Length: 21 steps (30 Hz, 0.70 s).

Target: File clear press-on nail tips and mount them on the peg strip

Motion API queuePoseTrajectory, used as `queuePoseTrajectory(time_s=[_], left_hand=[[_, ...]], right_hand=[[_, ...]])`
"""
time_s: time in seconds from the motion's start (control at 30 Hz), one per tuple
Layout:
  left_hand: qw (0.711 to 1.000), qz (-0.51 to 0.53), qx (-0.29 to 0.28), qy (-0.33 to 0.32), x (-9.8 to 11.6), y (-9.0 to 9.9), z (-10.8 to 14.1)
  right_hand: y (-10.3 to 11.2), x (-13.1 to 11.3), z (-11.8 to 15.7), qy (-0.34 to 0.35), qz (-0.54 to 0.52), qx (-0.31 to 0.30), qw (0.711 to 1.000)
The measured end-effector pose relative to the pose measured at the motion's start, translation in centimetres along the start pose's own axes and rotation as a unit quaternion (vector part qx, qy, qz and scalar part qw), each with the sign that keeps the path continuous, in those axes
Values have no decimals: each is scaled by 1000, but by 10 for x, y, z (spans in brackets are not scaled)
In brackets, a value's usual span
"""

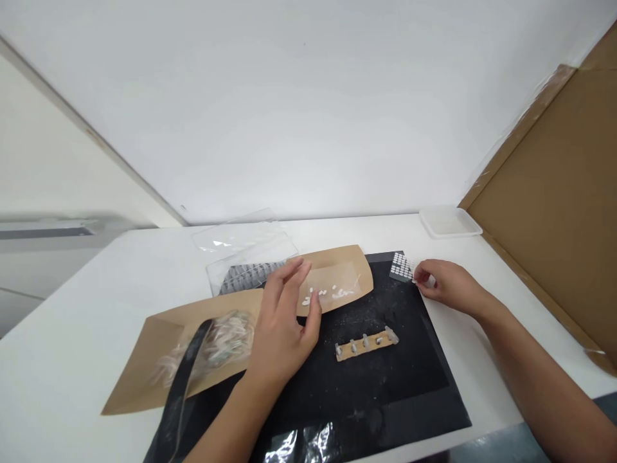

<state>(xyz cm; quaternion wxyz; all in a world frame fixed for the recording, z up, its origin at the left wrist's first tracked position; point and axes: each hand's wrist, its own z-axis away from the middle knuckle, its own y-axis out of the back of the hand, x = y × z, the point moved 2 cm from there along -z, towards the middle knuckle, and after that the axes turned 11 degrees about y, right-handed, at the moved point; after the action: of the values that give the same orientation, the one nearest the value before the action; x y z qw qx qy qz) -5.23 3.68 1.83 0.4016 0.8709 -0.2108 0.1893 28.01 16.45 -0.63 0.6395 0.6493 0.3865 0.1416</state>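
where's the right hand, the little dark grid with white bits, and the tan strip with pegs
right hand (448, 287), head view, point on the back of the hand
dark grid with white bits (400, 267), head view, point on its middle
tan strip (371, 347), head view, point on the strip between two pegs

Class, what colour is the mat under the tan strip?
The mat is black, pale-speckled; head view.

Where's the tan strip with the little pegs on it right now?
In the head view, the tan strip lies on the black mat, just nearer the person than the brown paper sleeve and to the right of the left hand.
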Motion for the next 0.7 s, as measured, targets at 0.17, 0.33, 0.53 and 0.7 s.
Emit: queuePoseTrajectory(time_s=[0.17, 0.33, 0.53, 0.7], left_hand=[[1000, -1, 16, 2, 2, 1, 1], [1000, -6, 22, 0, 1, 2, 1], [1000, -11, 10, 0, 0, 2, 1], [1000, -9, 4, 18, -2, 4, 1]], right_hand=[[-1, -1, -2, -5, 0, 0, 1000], [-3, 0, -3, -1, -16, 7, 1000], [-6, 2, -4, -6, -25, 12, 1000], [-5, 5, -3, 29, -31, 14, 999]])
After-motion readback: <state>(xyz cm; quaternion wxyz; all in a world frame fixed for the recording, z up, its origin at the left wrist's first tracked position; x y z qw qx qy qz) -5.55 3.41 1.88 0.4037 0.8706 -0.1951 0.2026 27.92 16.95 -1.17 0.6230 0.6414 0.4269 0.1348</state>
